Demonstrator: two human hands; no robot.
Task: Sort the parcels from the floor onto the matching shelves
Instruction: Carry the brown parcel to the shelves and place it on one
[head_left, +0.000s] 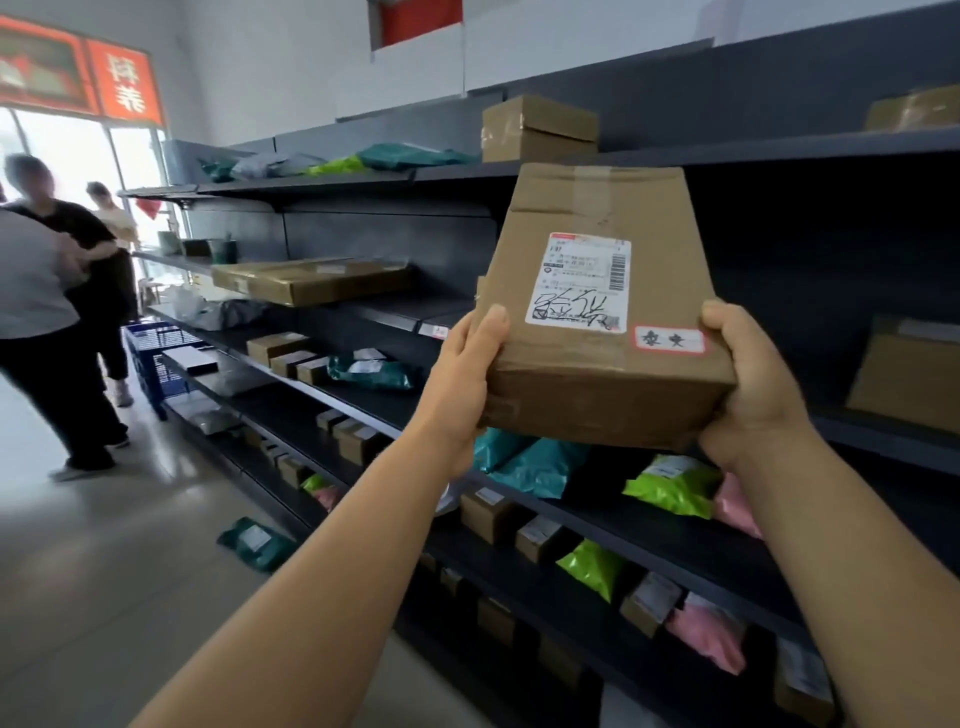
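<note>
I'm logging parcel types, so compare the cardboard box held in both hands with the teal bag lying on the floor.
The cardboard box is brown and rigid with flat faces; the teal bag is a soft, flat plastic mailer.
The box is held up in front of the shelves, gripped by the left hand and right hand; the bag lies untouched on the floor.
The box carries an extra red-bordered handwritten sticker; the bag shows none.
Both bear a white shipping label.

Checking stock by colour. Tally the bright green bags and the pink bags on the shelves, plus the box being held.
Bright green bags: 4
Pink bags: 3
Box being held: 1
Total: 8
</note>
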